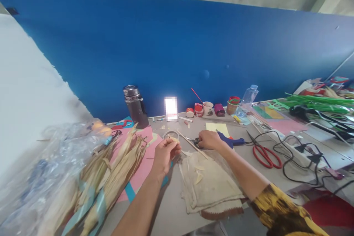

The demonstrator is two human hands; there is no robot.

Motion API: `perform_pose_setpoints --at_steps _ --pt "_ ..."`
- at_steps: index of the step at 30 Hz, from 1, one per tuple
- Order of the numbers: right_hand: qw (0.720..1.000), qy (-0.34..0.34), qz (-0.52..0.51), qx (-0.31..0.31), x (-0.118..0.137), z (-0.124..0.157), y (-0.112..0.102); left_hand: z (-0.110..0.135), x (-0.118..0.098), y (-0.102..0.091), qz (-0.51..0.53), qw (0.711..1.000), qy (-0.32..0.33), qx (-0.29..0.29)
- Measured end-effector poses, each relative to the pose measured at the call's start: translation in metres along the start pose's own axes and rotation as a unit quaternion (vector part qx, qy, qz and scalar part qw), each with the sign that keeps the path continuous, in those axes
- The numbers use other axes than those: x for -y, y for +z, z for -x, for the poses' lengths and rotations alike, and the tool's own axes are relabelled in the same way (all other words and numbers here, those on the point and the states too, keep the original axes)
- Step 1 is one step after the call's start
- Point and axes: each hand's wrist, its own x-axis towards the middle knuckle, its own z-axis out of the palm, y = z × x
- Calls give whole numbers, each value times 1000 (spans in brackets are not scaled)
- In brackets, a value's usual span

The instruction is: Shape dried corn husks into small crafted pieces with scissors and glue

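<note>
My left hand (pixel 165 152) is closed in a pinch on a small pale yellow piece of dried husk (pixel 174 139), held just above the table. My right hand (pixel 209 139) rests on the table a little to the right, fingers curled over the handles of small dark scissors (pixel 195 141). A thin wooden stick (pixel 191 144) lies between the two hands. Folded beige cloths (pixel 208 188) with husk scraps on them lie in front of both hands. A blue glue gun (pixel 231 140) sits just right of my right hand.
Dried corn husks (pixel 116 173) lie on pink paper at left beside a clear plastic bag (pixel 41 169). A dark flask (pixel 135 105), paint pots (pixel 198 110), cups and a bottle (pixel 247 97) line the blue wall. Red scissors (pixel 265 153), black cables and green strips (pixel 318 103) fill the right.
</note>
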Motion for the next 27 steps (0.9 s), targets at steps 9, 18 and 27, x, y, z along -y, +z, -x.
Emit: perform_pose_setpoints --at_steps 9,18,27 --pt "981 16 -166 -95 -35 1 11 0 0 -2 26 999 -20 4" --pt "695 -101 -709 -55 -6 15 9 7 -1 3 -9 998 48 35" --pt "754 -95 -649 -15 28 29 23 10 6 10 -11 997 54 44"
